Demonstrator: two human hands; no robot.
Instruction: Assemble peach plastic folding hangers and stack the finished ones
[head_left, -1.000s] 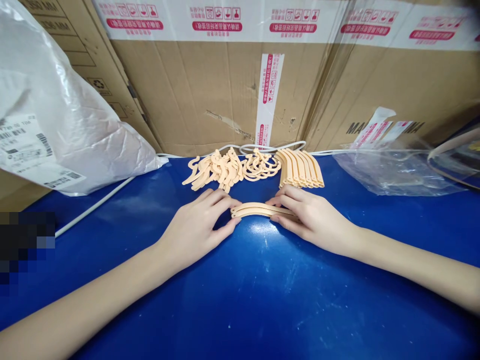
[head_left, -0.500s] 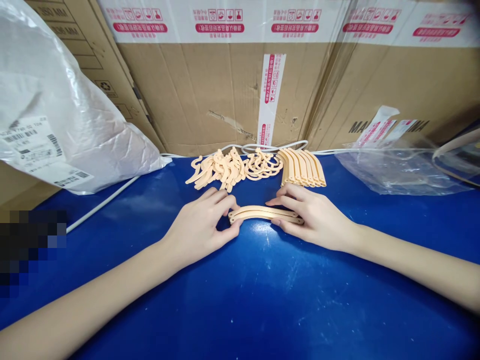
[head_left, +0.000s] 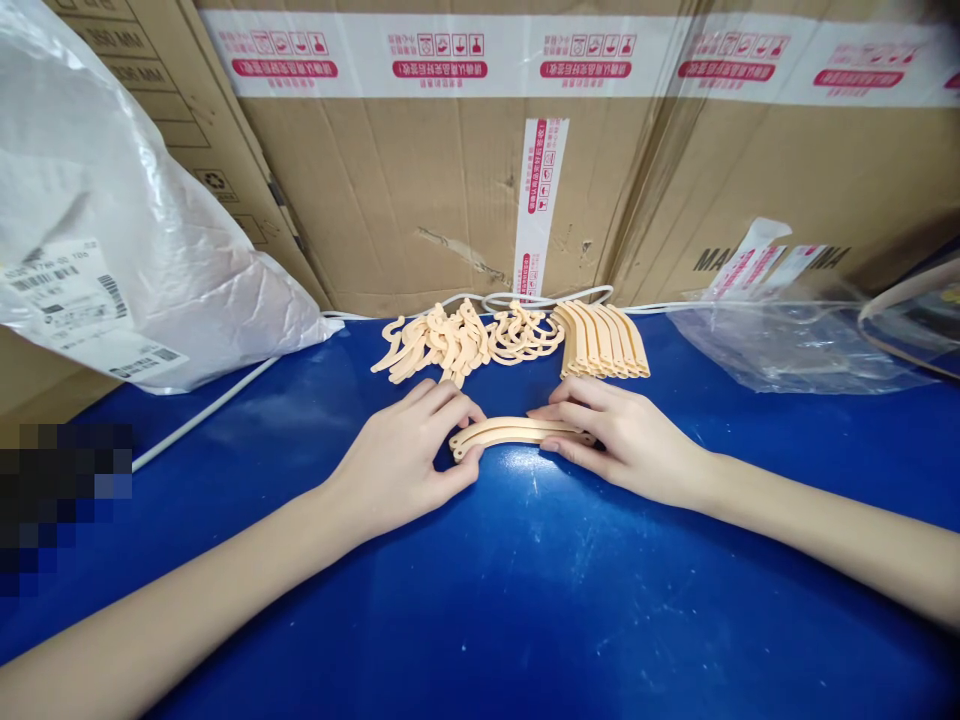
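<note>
The blue table has a box at its rear and a bag at left. Left hand and right hand sit before loose hooks and a neat stack. Each grip is clamped on the curved strips, spanning between the hands.

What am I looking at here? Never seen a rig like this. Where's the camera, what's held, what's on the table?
No machine: a person works bare-handed, seen by a camera worn on their head, looking forward and down. The left-hand grip and right-hand grip pinch opposite ends of some curved beige strips. On the blue surface beyond lie, left to right, a heap of hooked pieces, a tangle of curved pieces, a row of similar strips and clear plastic. Cardboard boxes stand behind.
</note>
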